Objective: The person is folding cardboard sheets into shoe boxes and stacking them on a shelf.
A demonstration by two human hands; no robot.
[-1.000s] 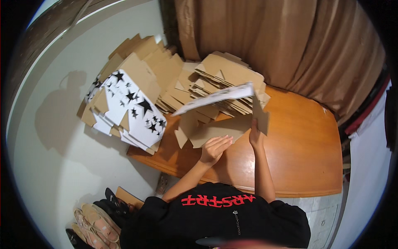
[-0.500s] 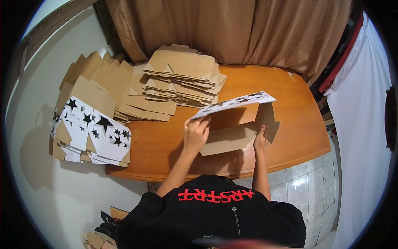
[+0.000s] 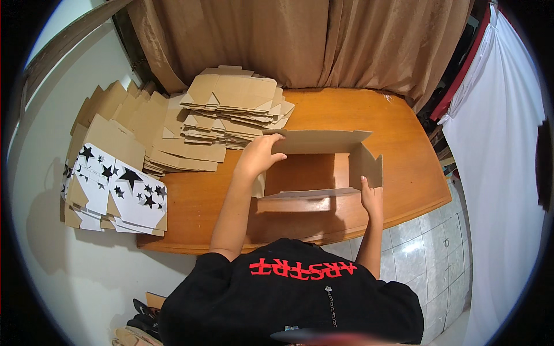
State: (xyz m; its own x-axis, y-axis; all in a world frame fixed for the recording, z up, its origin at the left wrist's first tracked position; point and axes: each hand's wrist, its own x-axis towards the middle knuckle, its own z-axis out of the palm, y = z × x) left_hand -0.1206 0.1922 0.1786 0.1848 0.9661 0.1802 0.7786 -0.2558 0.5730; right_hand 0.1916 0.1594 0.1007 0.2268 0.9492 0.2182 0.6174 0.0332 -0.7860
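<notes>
A cardboard box (image 3: 323, 140) stands unfolded between my hands as a four-sided sleeve, its brown inner faces showing. Through its middle I see the tabletop, so no bottom is closed. My left hand (image 3: 258, 157) grips the box's left side near the far corner, thumb inside and fingers over the edge. At the near right corner my right hand (image 3: 372, 196) pinches the wall, its thumb on the inner face and the other fingers hidden outside. A small flap juts up at the right side.
The wooden table (image 3: 346, 109) has a rounded right end. Stacked flat cardboard boxes (image 3: 231, 92) lie at its back left. More flat boxes with black stars on white (image 3: 130, 190) lean at the left edge. Behind hangs a brown curtain (image 3: 277, 46); a white cloth (image 3: 490, 150) hangs right.
The box has turned from tilted and part-folded, with its starred white face up, to an open rectangular sleeve. My left hand has moved up and left to its far corner.
</notes>
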